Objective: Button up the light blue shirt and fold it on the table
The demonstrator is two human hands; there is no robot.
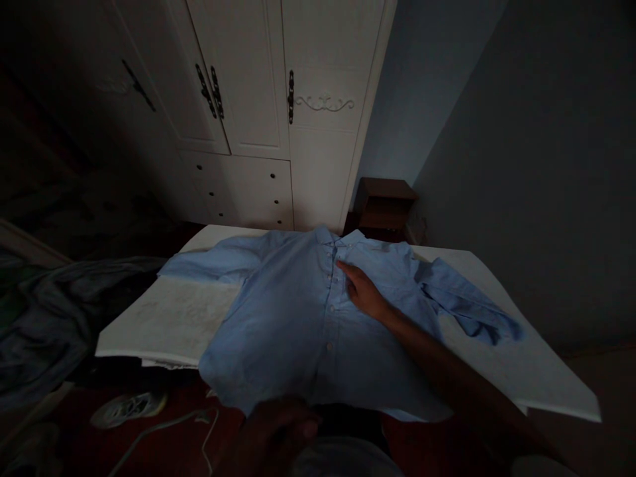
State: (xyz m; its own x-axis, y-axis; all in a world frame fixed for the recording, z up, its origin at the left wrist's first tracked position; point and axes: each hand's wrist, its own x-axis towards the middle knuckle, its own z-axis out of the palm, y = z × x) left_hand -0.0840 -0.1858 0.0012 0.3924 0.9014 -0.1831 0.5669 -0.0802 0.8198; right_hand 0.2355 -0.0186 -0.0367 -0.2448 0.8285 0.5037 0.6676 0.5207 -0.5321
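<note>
Blue, creased, button-front shirt [283, 318] spreads beneath right hand [366, 293], left hand [281, 427] nearby (either grip, I cannot tell).

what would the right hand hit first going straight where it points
The right hand would probably meet the button strip of the blue shirt first, just past its fingers; whether they touch cloth is hard to tell.

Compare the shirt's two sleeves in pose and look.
The picture-left sleeve stretches nearly sideways; the picture-right sleeve slants more steeply toward the near edge of the white board. The picture-left sleeve lies smoother; the picture-right sleeve is more bunched. Both are light blue.
</note>
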